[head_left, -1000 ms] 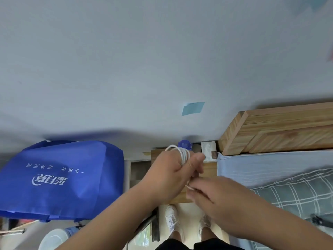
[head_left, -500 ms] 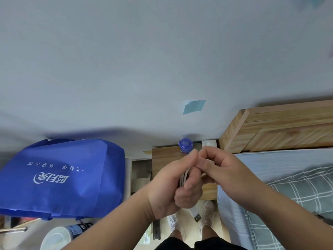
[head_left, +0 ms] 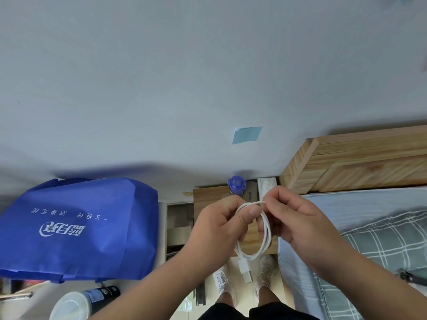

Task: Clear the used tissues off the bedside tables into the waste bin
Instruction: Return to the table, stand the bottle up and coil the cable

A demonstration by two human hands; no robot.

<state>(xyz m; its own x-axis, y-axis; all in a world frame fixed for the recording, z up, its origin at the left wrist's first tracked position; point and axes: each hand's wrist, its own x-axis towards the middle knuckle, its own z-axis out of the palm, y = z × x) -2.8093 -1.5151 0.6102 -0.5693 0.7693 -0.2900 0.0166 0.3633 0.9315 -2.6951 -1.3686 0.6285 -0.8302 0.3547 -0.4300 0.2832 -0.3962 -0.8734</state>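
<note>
Left hand (head_left: 219,229) and right hand (head_left: 298,222) both pinch a coiled white cable (head_left: 265,232) above the desk (head_left: 208,195).

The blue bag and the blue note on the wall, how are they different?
The blue bag is dark blue; the note is pale blue. The bag is big with white writing; the note is small and plain. Both are blue.

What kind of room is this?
Most likely a bedroom: a wooden headboard against the wall, checked bedding on the bed, and a small bedside table beside it. The left hand and right hand hold a white cable above that table.
</note>
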